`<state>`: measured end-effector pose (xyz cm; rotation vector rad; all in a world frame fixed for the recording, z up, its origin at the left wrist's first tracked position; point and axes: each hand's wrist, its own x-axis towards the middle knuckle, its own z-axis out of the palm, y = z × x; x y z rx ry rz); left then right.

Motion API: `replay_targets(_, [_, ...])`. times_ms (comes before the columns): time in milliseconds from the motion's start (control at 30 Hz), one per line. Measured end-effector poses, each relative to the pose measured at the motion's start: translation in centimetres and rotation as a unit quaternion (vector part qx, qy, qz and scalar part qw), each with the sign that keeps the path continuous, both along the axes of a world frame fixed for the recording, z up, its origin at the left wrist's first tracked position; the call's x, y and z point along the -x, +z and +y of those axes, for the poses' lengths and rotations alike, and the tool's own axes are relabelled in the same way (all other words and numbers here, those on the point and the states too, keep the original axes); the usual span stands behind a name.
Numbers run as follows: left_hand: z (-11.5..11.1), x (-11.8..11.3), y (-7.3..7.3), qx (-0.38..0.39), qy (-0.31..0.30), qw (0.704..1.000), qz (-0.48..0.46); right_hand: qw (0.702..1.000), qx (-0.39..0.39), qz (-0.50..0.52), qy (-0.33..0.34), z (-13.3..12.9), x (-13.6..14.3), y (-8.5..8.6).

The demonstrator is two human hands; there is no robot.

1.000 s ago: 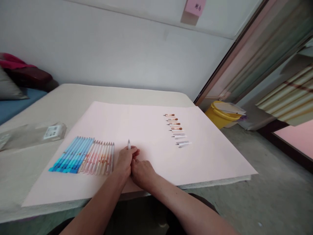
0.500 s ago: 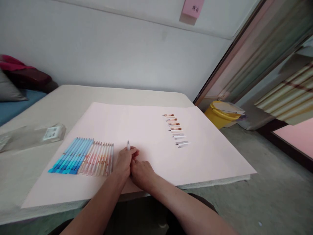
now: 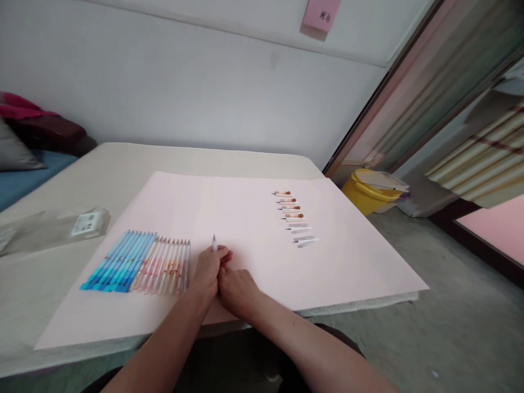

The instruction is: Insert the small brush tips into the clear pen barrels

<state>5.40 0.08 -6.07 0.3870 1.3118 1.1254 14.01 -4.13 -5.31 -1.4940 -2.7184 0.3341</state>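
My left hand [image 3: 208, 267] is closed around a pale pen [image 3: 214, 243], whose tip points away from me. Touching it on the right, my right hand [image 3: 237, 286] is closed too; whatever its fingers hold is hidden. Left of my hands lie side by side a row of blue pens [image 3: 120, 261] and a row of pale pinkish pens [image 3: 166, 266]. Farther off to the right, several disassembled pen parts [image 3: 294, 215] form a column on the pink sheet [image 3: 360, 262].
A clear plastic bag [image 3: 53, 226] with a white label rests on the pale table [image 3: 123, 158] at the left. Beyond the right side stands a yellow bin [image 3: 362, 194]. A wall rises behind the table, and a grey cushion [image 3: 16, 147] is at far left.
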Motion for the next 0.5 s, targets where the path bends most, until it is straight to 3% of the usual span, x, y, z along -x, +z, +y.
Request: replay_targets(500, [-0.05,-0.08,0.18,0.001,0.005,1.0,0.002,1.0,-0.007,0.003,-0.004,-0.03,0.04,-0.06])
